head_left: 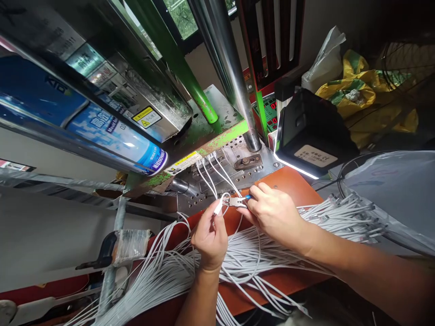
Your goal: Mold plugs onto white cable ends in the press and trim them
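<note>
My left hand [210,235] pinches a small white cable connector [218,207] between thumb and fingers. Beside it, my right hand [272,210] is closed around a small metal cutting tool [236,202] with a bit of blue at its handle; the tool's jaws lie right at the connector. Several white cables [222,174] run from the metal mold [217,165] down toward both hands. Under the hands a large bundle of white cables [244,253] is spread over the orange-brown work surface [292,185].
A green press plate [224,138] and steel column [226,59] stand behind the mold. At the left is a blue spray can [136,149]. A black lamp [312,131] hangs at the right, near a white plastic bag [397,194]. A taped clamp [131,246] is at lower left.
</note>
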### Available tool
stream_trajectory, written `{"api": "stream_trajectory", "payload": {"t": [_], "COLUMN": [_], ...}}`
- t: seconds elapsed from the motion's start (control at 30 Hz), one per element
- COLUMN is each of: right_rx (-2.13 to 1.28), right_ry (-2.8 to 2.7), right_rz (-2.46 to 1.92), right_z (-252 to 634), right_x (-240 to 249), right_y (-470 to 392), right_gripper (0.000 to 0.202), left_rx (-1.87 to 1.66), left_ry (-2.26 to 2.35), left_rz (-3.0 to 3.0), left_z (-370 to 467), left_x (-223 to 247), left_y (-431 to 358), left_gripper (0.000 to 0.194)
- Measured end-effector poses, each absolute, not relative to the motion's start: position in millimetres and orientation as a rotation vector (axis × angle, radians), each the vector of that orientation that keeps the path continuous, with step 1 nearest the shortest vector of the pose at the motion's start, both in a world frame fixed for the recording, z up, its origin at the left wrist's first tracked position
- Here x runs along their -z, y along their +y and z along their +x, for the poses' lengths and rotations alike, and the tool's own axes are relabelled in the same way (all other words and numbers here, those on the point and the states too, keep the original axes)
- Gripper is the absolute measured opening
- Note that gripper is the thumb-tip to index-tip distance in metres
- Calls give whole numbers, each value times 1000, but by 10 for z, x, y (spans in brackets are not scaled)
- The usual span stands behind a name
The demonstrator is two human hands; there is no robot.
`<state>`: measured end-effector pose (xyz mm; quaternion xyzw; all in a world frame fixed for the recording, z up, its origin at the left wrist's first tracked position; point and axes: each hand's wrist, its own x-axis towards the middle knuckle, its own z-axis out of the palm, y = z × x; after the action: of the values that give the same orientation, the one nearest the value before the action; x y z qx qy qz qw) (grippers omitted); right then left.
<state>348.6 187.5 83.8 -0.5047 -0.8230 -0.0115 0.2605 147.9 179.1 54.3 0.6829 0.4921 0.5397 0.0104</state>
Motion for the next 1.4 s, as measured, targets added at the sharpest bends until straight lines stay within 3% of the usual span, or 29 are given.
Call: {"api": "stream_trajectory", "payload": {"t": [0.43, 0.67, 1.07, 1.17, 1.4], "right_rx": [49, 113, 67, -252, -1776], "right_ry": [-2235, -2175, -2201, -2180, -1720], "right_rz": [-1315, -1240, -1240, -1206, -961], "right_z": [3490, 3506, 3489, 3505, 3541], "right_x": [-800, -788, -780, -774, -883], "right_y": [1875, 1884, 1893, 1893, 1913], "right_gripper": [39, 43, 49, 57, 67], "left_rx": [-1620, -1700, -1451, -1381, -1142], "left_ry": [1534, 1345, 1246, 1289, 1092], "left_rz": [2122, 1584, 1508, 1583, 1570], "left_z": [1416, 1506, 1541, 1491, 1339], "left_x": [-575, -617, -775, -787, -847], "left_y": [1802, 1824, 1766, 1802, 1885], "left_gripper": [26, 19, 25, 23, 37]}}
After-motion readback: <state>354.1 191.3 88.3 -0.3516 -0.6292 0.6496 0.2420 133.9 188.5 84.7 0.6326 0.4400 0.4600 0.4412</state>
